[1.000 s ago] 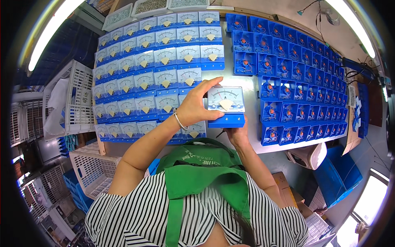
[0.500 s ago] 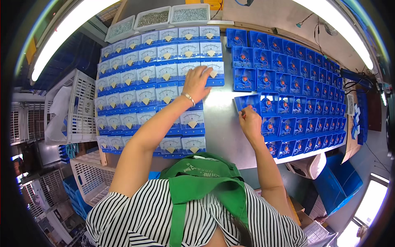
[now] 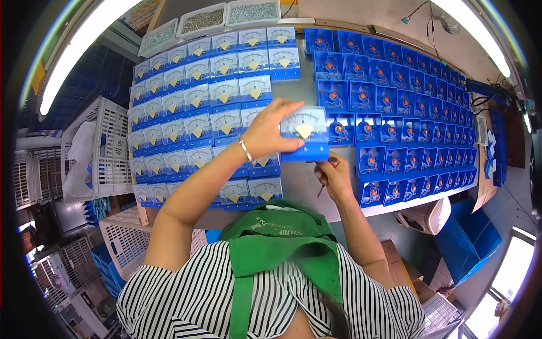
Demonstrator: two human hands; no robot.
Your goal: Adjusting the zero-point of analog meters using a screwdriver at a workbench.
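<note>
My left hand (image 3: 270,131) grips a meter (image 3: 305,120) by its left side and holds it raised over the bench. The meter has a clear front over a white scale, a cream wedge-shaped patch and a blue base. Close to the meter's lower right corner, my right hand (image 3: 337,179) is closed round a screwdriver (image 3: 321,191); its thin shaft points toward me and a bit of red shows by the fingers. Whether the right fingers also touch the meter I cannot tell. Just beyond lies an open blue housing (image 3: 341,131) with an orange-red part and wires inside.
Rows of similar meters (image 3: 196,99) cover the left of the metal bench (image 3: 296,186). Rows of open blue housings (image 3: 387,97) fill the right. White trays of small metal parts (image 3: 252,13) stand at the back left. A white crate (image 3: 116,150) is left of the bench.
My left hand has lifted the meter from the end of its row and brought it right and nearer me. My right hand has left the tilted housing and come slightly nearer me.
</note>
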